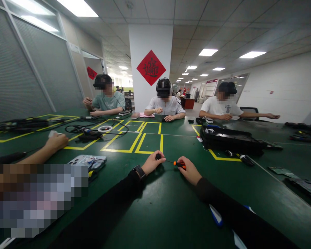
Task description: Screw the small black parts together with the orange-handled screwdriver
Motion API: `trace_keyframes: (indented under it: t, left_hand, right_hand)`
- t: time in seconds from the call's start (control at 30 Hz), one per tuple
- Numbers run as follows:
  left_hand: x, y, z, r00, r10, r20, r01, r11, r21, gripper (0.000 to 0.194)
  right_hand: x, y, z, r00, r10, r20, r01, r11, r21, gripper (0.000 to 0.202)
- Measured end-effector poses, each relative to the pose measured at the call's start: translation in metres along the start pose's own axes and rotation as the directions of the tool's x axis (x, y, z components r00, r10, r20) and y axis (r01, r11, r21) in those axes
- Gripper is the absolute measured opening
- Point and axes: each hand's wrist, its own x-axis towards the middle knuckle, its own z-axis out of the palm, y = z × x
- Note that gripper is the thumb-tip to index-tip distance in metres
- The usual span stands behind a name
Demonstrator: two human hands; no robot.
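Note:
My right hand [188,170] is closed around the orange and black handle of a screwdriver [180,165]. Its thin shaft points left toward my left hand [153,163]. Between the fingers of that left hand sits a small black part [158,156], too small to name more exactly. The screwdriver's tip is close to this part; whether they touch I cannot tell. Both hands are just above the green table [171,207], near its middle. A blue and white tool handle [216,215] lies by my right forearm, partly hidden under the sleeve.
A black tray-like casing [230,136] lies at the right, with circuit boards [283,171] nearer the edge. Cables [85,131] and a white ring [105,129] are at the left, near a metal-looking housing [89,160]. A co-worker's arm [49,145] reaches in from the left; several people sit opposite.

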Motion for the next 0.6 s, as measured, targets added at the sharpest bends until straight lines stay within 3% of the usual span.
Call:
trace_keyframes:
  t: [0.1, 0.2, 0.33, 0.47, 0.6]
  left_hand:
    - [-0.0002, 0.0006, -0.0001, 1.0, -0.005, 0.003, 0.005, 1.0, 0.011, 0.019]
    - [-0.0002, 0.0007, -0.0004, 1.0, -0.012, 0.003, 0.012, 1.0, 0.014, 0.019]
    - [-0.0004, 0.0014, -0.0004, 1.0, -0.02, -0.009, 0.021, 1.0, 0.014, 0.019]
    - [-0.0009, 0.0024, 0.0, 1.0, -0.022, -0.018, 0.023, 1.0, 0.013, 0.02]
    - [-0.0009, 0.0027, 0.0005, 1.0, 0.001, 0.005, -0.001, 1.0, 0.003, 0.019]
  right_hand:
    - [-0.0005, 0.0004, 0.0016, 0.999, 0.038, 0.001, -0.038, 0.999, 0.033, 0.023]
    - [0.001, 0.0021, 0.0039, 0.997, 0.066, -0.031, -0.066, 0.998, 0.013, 0.019]
    - [0.0029, 0.0033, 0.0035, 1.0, 0.005, -0.003, -0.005, 0.998, -0.062, 0.024]
    - [0.0006, 0.0001, -0.0002, 1.0, -0.011, 0.01, 0.011, 0.999, -0.04, 0.012]
    - [-0.0018, -0.0048, -0.0014, 1.0, -0.006, 0.018, 0.006, 0.999, -0.033, 0.019]
